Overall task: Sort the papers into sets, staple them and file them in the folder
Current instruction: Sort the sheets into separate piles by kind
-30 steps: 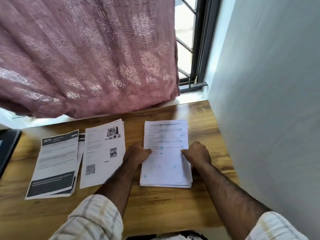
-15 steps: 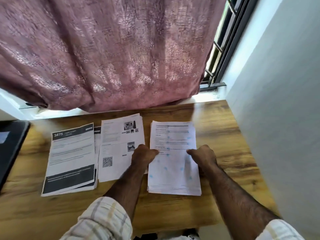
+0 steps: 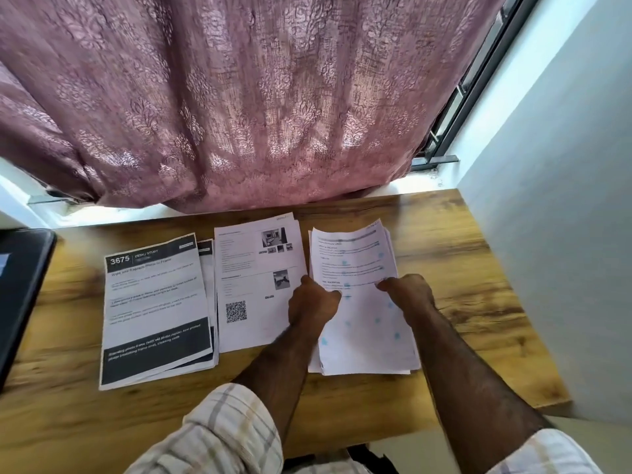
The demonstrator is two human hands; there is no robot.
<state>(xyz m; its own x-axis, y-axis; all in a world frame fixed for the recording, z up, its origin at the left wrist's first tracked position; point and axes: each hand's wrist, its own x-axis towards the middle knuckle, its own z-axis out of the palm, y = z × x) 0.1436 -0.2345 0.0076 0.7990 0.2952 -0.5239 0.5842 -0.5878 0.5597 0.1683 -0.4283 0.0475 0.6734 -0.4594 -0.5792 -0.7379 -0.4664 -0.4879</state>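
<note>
Three piles of papers lie side by side across the middle of the frame, which looks like sorting well under way: a pile topped by a black-banded sheet (image 3: 155, 311) at the left, a pile topped by a sheet with photos and a square code (image 3: 254, 285) in the centre, and a stack of text pages with pale blue dots (image 3: 366, 323) at the right. Both hands work on that right stack. The left hand (image 3: 313, 301) has its fingers curled at the stack's left edge with the thumb on the top page, and the right hand (image 3: 408, 294) pinches the same page from the right edge, thumb on top; holding it from both sides probably serves to square the sheets or lift the top one, though I cannot tell which. The far edges of the stack are fanned, so it is not yet aligned. No stapler or folder shows. Everything rests on a wooden desk (image 3: 461, 268) with strong grain. A dark flat object (image 3: 20, 295) sits at the left edge of the frame. A pink patterned curtain (image 3: 239, 97) fills the upper frame, a window frame (image 3: 478, 80) shows at upper right, and a pale wall (image 3: 564, 217) runs down the right.
</note>
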